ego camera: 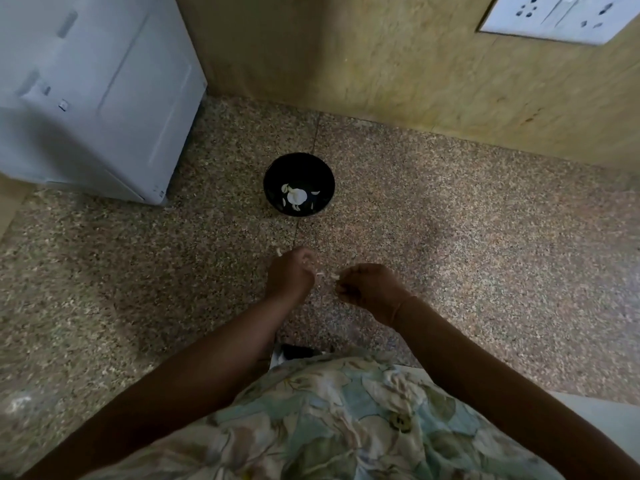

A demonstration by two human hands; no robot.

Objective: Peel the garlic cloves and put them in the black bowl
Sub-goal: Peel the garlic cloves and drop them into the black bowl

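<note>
Home kitchen corner — speckled stone counter [450, 220], yellowish wall [381, 64], white socket plate [561, 15], white appliance [86, 98]

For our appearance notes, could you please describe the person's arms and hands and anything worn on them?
The left forearm and the right forearm are bare, with no sleeves or gloves in view. The left hand shows nothing worn. A thin band circles the wrist of the right hand. Rings cannot be made out. The garment below has a pale blue-green and cream leaf print.

White appliance [86, 98], wall socket [557, 15], speckled counter [485, 220]
</note>
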